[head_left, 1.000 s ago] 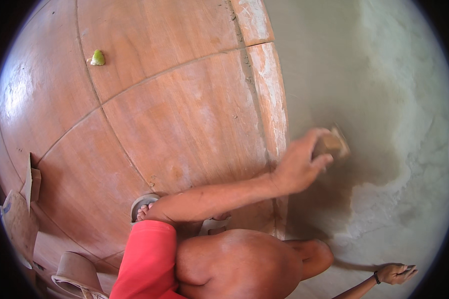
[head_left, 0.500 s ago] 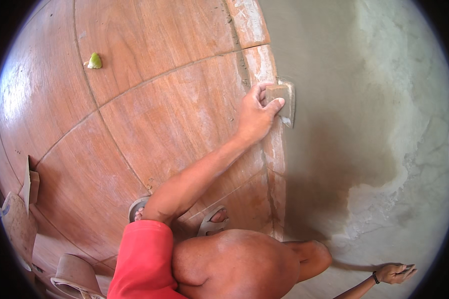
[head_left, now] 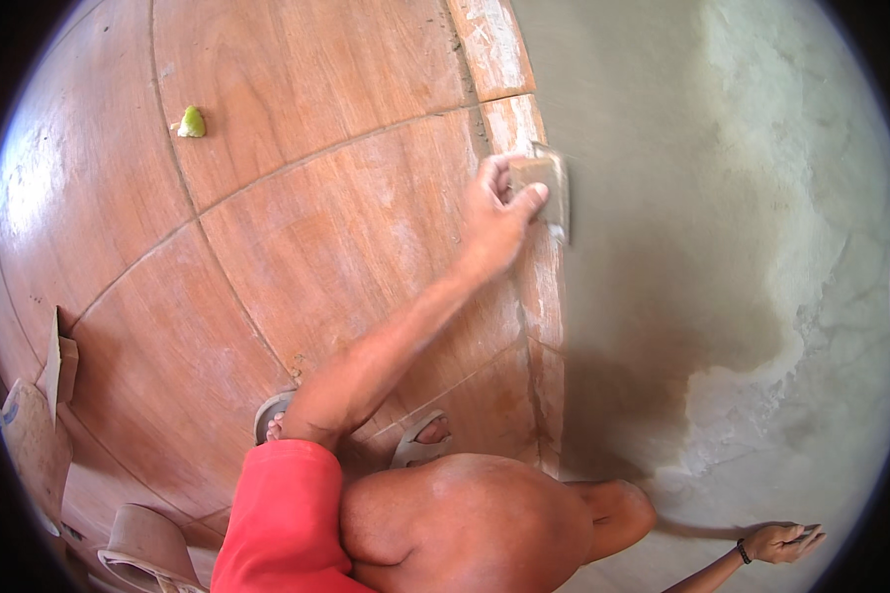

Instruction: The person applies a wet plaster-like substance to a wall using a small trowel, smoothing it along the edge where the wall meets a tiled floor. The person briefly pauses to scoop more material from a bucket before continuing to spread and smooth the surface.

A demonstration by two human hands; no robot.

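My left hand (head_left: pixel 499 212) is closed round the wooden block grip of a small plastering float (head_left: pixel 534 180). The float's thin edge lies at the pale border tiles (head_left: pixel 542 296), where they meet the smooth grey cement (head_left: pixel 653 227). Its blade looks slightly smeared by motion. At the lower right, beyond my bent knee, my right hand (head_left: pixel 783 543) wears a dark band at the wrist. Its fingers stretch out over the grey surface, holding nothing that I can make out. Whether they touch that surface, I cannot tell.
Wood-patterned tiles (head_left: pixel 316 237) cover the left side, with a green fruit piece (head_left: pixel 191 123) on them. Another float (head_left: pixel 62 368), a worn container (head_left: pixel 38 450) and a tipped bucket (head_left: pixel 148 544) are at the lower left. A sandaled foot (head_left: pixel 430 433) is beside my knee.
My left hand has shifted a little left and slightly up with the float, drawing it closer over the border tiles. My right hand stays in nearly the same place.
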